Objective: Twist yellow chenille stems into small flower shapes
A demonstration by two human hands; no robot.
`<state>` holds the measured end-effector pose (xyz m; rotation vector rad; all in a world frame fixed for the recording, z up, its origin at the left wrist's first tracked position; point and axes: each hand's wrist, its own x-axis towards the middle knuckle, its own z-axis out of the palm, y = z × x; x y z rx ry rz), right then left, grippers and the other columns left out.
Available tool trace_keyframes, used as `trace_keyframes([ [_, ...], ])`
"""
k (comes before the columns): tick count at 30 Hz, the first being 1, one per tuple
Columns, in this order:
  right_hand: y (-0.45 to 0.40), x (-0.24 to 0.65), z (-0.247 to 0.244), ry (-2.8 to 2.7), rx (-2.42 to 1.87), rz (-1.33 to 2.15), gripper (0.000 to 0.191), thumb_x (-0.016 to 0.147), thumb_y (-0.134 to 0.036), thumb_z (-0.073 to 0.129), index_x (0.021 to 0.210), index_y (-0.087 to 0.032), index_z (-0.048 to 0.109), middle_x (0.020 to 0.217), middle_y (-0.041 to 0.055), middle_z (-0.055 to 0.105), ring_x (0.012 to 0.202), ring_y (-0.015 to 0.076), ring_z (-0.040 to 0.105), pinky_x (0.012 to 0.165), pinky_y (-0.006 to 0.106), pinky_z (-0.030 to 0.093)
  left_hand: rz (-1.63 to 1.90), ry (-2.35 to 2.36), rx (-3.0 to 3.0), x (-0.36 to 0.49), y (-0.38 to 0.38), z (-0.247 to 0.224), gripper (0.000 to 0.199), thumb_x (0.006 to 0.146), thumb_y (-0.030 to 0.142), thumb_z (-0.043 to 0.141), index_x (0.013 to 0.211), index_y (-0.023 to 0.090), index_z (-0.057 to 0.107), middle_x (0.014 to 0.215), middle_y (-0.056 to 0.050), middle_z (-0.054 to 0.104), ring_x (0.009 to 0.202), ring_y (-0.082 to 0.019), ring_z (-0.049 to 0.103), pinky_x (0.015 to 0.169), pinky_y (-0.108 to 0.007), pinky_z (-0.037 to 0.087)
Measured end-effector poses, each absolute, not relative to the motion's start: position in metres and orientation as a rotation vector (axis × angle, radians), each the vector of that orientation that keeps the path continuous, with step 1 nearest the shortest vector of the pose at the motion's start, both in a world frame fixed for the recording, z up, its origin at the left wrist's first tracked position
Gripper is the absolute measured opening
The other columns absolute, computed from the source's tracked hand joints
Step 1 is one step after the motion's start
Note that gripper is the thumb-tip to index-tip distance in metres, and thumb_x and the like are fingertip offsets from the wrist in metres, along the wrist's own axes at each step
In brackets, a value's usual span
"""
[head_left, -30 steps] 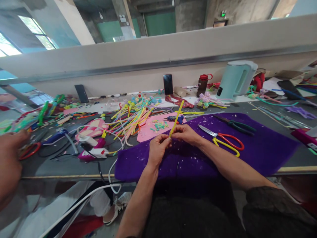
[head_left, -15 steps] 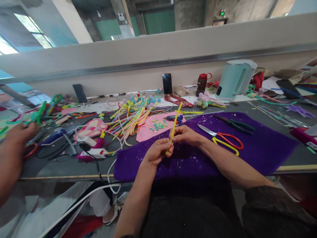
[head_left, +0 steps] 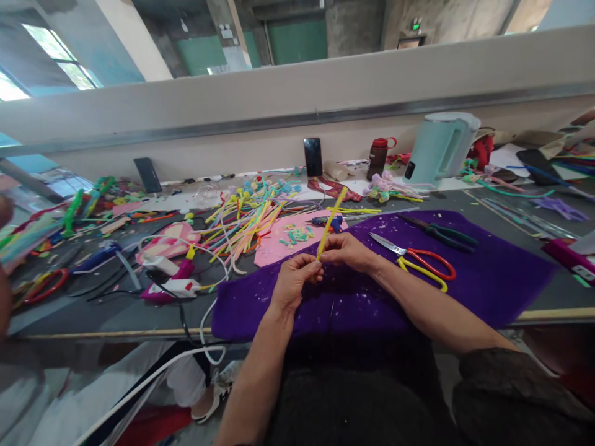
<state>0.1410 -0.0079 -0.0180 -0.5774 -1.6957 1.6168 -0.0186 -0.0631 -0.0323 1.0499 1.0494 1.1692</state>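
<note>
A yellow pipe cleaner (head_left: 333, 220) rises at a slant from between my two hands, over a purple cloth (head_left: 502, 266). My left hand (head_left: 300, 276) is closed around its lower part. The fingers of my right hand (head_left: 341, 253) are pinched together at the stem just above, close against the left fingers. Its lower end is mostly hidden by the left hand. To the right of my hands lie scissors (head_left: 418, 260) with one red and one yellow handle, blades partly spread. Behind them on the cloth are dark-handled pliers (head_left: 446, 235).
A pink sheet (head_left: 269, 248) with small cut pieces and a blue glue gun (head_left: 332, 223) lies beyond my hands. Bundled pipe cleaners (head_left: 246, 220) spread behind. Power strips (head_left: 171, 288) and cables are at left. A kettle (head_left: 434, 148), bottle (head_left: 378, 160) and phone (head_left: 313, 158) stand along the back.
The co-worker's hand at the far left has pulled back almost out of view. My hands have barely shifted, and the pipe cleaner leans slightly more to the right.
</note>
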Motion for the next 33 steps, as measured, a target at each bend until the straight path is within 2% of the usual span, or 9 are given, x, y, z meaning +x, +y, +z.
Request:
trace_keyframes([
  [12,-0.0121,0.1407,-0.0181,-1.705,-0.457,1.751,0.021,0.065,-0.028,0.067,0.073,-0.011,0.059,0.060,-0.0029,0.051,0.046,0.0038,0.038,0.043,0.018,0.029,0.901,0.804,0.967,-0.0249,-0.0636,-0.0308,0.022,0.060,0.028,0.070,0.062,0.012,0.054,0.053,-0.001,0.059,0.041,-0.007,0.051,0.043,-0.018,0.038],
  [17,-0.0091,0.1373,-0.0200,-1.640,-0.600,1.596,0.022,0.065,-0.030,0.066,0.069,-0.011,0.057,0.056,-0.0041,0.049,0.044,0.0035,0.037,0.042,0.018,0.028,1.170,1.057,1.009,-0.0189,-0.0624,-0.0320,0.025,0.060,0.030,0.071,0.074,0.014,0.059,0.063,-0.001,0.063,0.051,-0.009,0.057,0.048,-0.018,0.041],
  [20,-0.0073,0.1373,-0.0224,-1.624,-0.622,1.592,0.021,0.064,-0.030,0.067,0.069,-0.012,0.057,0.055,-0.0048,0.049,0.043,0.0033,0.036,0.041,0.018,0.027,1.265,1.121,1.054,-0.0161,-0.0632,-0.0320,0.026,0.058,0.031,0.072,0.074,0.014,0.061,0.063,0.000,0.062,0.051,-0.009,0.057,0.049,-0.019,0.041],
  [33,-0.0094,0.1394,-0.0224,-1.635,-0.537,1.718,0.020,0.064,-0.027,0.068,0.071,-0.011,0.058,0.053,-0.0045,0.048,0.042,0.0034,0.036,0.041,0.018,0.026,1.045,0.927,0.942,-0.0210,-0.0640,-0.0300,0.021,0.061,0.028,0.070,0.069,0.013,0.057,0.056,0.000,0.060,0.045,-0.008,0.053,0.045,-0.017,0.037],
])
